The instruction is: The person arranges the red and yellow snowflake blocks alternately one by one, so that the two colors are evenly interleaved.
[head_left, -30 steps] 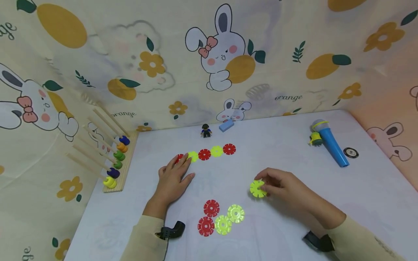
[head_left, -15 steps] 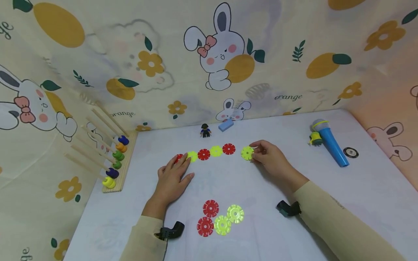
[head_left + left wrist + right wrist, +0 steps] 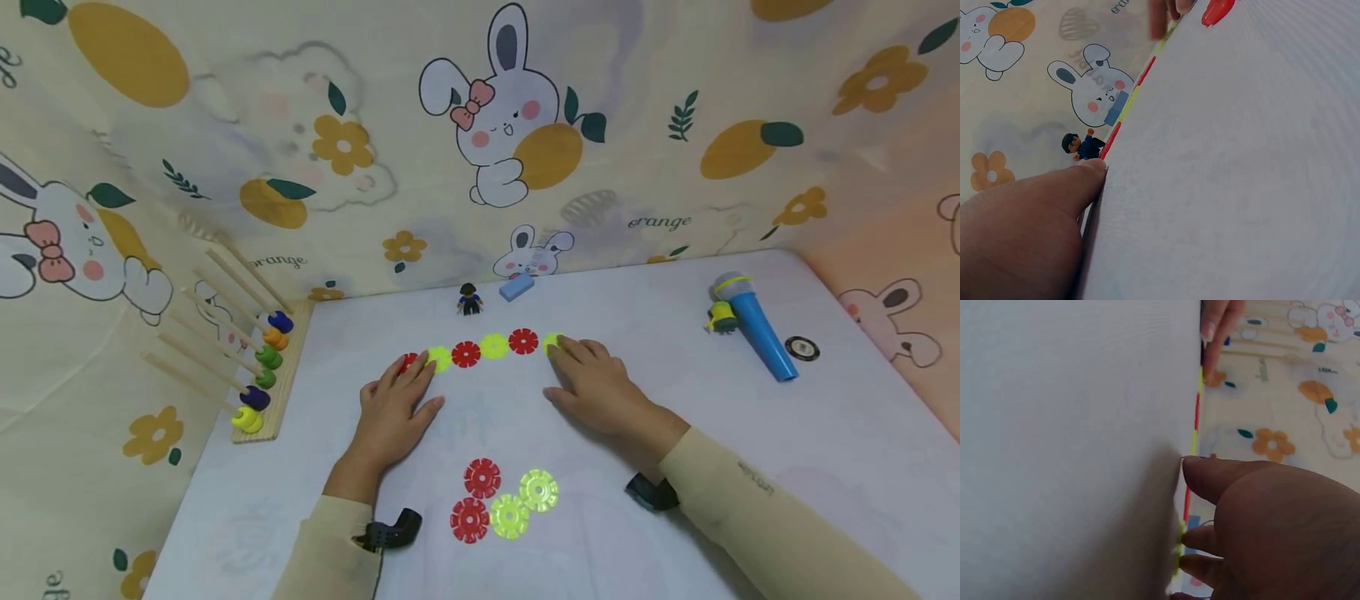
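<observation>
A row of notched plastic discs lies across the table, red and yellow-green by turns. My left hand [image 3: 393, 414] rests flat at its left end, fingers extended over a red disc [image 3: 407, 362] and touching a yellow-green disc [image 3: 439, 359]. At the right end, the fingertips of my right hand [image 3: 603, 390] press on another yellow-green disc [image 3: 552, 342], which they partly cover. Between the hands lie a red disc [image 3: 466, 354], a yellow-green disc [image 3: 494, 346] and a red disc [image 3: 523, 341]. Nearer me, two red discs [image 3: 482, 478] and two yellow-green discs [image 3: 538, 490] form a cluster.
A wooden bead rack [image 3: 279, 392] stands on the left. Behind the row are a small toy figure [image 3: 469, 300] and a blue block [image 3: 517, 287]. At right lie a blue toy microphone [image 3: 763, 333], a yellow-green toy [image 3: 722, 317] and a black round piece [image 3: 802, 348].
My right hand has carried the yellow-green disc up and left to the row's right end, set it down and loosened its pinch. The left hand has stayed in place.
</observation>
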Demonstrator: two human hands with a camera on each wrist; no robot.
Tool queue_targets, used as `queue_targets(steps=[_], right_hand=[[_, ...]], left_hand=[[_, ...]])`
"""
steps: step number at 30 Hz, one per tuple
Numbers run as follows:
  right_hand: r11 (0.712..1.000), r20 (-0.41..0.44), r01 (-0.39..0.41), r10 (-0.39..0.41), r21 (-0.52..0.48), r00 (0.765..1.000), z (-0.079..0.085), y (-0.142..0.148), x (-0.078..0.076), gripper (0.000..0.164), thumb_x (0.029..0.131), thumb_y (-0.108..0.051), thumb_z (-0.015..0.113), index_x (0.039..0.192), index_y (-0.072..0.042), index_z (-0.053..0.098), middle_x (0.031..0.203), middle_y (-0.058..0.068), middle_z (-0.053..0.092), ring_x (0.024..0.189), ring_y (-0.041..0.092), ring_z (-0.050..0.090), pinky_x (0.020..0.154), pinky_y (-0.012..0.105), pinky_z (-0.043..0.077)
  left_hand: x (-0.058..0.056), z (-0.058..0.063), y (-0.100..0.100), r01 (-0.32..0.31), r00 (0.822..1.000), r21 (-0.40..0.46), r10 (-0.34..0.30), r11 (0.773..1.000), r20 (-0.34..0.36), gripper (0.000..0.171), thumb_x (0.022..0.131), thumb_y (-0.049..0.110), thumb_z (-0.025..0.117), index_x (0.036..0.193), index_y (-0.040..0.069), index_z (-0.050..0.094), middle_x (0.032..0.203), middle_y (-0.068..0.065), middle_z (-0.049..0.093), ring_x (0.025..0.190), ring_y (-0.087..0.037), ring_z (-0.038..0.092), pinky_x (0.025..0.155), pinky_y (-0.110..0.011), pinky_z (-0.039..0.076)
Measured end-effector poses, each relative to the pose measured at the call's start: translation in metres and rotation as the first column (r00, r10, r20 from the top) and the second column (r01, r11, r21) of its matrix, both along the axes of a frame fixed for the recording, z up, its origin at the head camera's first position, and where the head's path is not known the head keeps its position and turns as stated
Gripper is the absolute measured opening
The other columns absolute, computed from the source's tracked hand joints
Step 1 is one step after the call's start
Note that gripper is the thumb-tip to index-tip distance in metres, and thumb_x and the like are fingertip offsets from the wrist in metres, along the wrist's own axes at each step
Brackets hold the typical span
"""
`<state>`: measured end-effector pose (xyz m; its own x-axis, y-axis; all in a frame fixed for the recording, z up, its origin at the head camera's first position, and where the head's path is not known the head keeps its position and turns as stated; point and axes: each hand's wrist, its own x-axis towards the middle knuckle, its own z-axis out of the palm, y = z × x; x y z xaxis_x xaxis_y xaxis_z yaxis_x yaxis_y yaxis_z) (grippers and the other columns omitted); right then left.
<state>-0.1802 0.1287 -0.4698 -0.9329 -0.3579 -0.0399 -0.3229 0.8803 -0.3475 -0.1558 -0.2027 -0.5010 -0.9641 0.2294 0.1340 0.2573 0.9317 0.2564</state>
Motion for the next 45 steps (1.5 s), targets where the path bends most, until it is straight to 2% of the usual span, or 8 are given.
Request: queue_targets(steps=[5, 20, 33, 37, 39, 41, 43, 45], right_hand=[[0.997, 0.0, -0.019, 0.019, 0.068, 1.0, -0.001, 0.0, -0.006, 0.079, 0.086, -0.057, 0.061, 0.148, -0.014, 0.037, 0.155, 0.01, 0.022, 0.137, 0.039, 0.016, 0.096, 0.062, 0.026], [0.996, 0.049, -0.035, 0.031, 0.078, 0.998, 0.005, -0.003, -0.014, 0.083, 0.084, -0.06, 0.06, 0.15, -0.017, 0.035, 0.158, 0.007, 0.017, 0.14, 0.038, 0.01, 0.095, 0.064, 0.023], [1.0, 0.102, -0.025, 0.025, -0.01, 0.994, 0.001, 0.001, -0.021, 0.083, 0.082, -0.065, 0.059, 0.149, -0.023, 0.035, 0.158, 0.003, 0.015, 0.142, 0.035, 0.009, 0.095, 0.065, 0.018], [0.99, 0.086, 0.019, -0.007, -0.143, 0.996, 0.007, 0.0, -0.017, 0.082, 0.082, -0.063, 0.062, 0.15, -0.028, 0.033, 0.157, 0.004, 0.019, 0.141, 0.033, 0.016, 0.098, 0.066, 0.021], [0.954, 0.092, 0.027, 0.001, -0.298, 0.996, 0.015, -0.002, -0.012, 0.078, 0.083, -0.06, 0.063, 0.149, -0.031, 0.032, 0.155, 0.002, 0.024, 0.137, 0.03, 0.026, 0.099, 0.062, 0.028], [0.872, 0.108, -0.002, 0.063, -0.49, 0.992, 0.024, -0.004, -0.006, 0.07, 0.087, -0.052, 0.063, 0.148, -0.033, 0.033, 0.151, 0.0, 0.03, 0.132, 0.027, 0.035, 0.097, 0.057, 0.036], [0.73, 0.14, -0.036, 0.178, -0.682, 0.974, 0.032, -0.008, 0.002, 0.06, 0.093, -0.042, 0.059, 0.147, -0.032, 0.034, 0.148, 0.002, 0.035, 0.126, 0.027, 0.044, 0.093, 0.054, 0.041], [0.58, 0.164, -0.046, 0.304, -0.813, 0.938, 0.039, -0.014, 0.012, 0.052, 0.098, -0.035, 0.052, 0.147, -0.028, 0.035, 0.144, 0.006, 0.04, 0.121, 0.03, 0.049, 0.091, 0.055, 0.042]], left_hand=[[0.0, -0.002, 0.0, 0.01, 1.0, 0.004, -0.01, 1.0, -0.004, 0.065, 0.092, 0.057, 0.05, 0.149, 0.029, 0.036, 0.155, 0.008, 0.025, 0.142, -0.026, 0.014, 0.101, -0.056, 0.017], [0.001, 0.001, 0.0, 0.005, 1.0, 0.008, -0.005, 1.0, -0.009, 0.065, 0.092, 0.057, 0.05, 0.148, 0.028, 0.037, 0.155, 0.007, 0.026, 0.142, -0.027, 0.014, 0.1, -0.057, 0.017], [0.001, 0.001, 0.0, -0.005, 1.0, 0.006, 0.005, 1.0, -0.007, 0.064, 0.092, 0.055, 0.052, 0.148, 0.028, 0.038, 0.154, 0.007, 0.027, 0.142, -0.026, 0.015, 0.101, -0.057, 0.017], [0.001, 0.001, 0.0, 0.0, 1.0, 0.004, 0.0, 1.0, 0.003, 0.064, 0.092, 0.056, 0.051, 0.148, 0.028, 0.038, 0.155, 0.007, 0.027, 0.142, -0.026, 0.015, 0.101, -0.057, 0.017], [0.001, 0.001, 0.0, 0.003, 1.0, 0.004, -0.003, 1.0, 0.004, 0.065, 0.092, 0.056, 0.05, 0.149, 0.028, 0.037, 0.155, 0.007, 0.027, 0.142, -0.027, 0.015, 0.101, -0.057, 0.017], [0.001, 0.001, 0.0, 0.003, 1.0, 0.003, -0.003, 1.0, 0.001, 0.065, 0.092, 0.057, 0.05, 0.149, 0.028, 0.037, 0.155, 0.007, 0.027, 0.142, -0.027, 0.015, 0.1, -0.058, 0.017], [0.0, 0.001, 0.0, 0.002, 1.0, 0.002, -0.002, 1.0, -0.001, 0.065, 0.092, 0.057, 0.05, 0.148, 0.028, 0.037, 0.155, 0.007, 0.026, 0.142, -0.027, 0.014, 0.1, -0.058, 0.017], [0.0, 0.001, 0.0, 0.0, 1.0, 0.0, 0.0, 1.0, -0.003, 0.065, 0.092, 0.057, 0.049, 0.149, 0.028, 0.037, 0.155, 0.007, 0.026, 0.142, -0.027, 0.014, 0.1, -0.058, 0.017]])
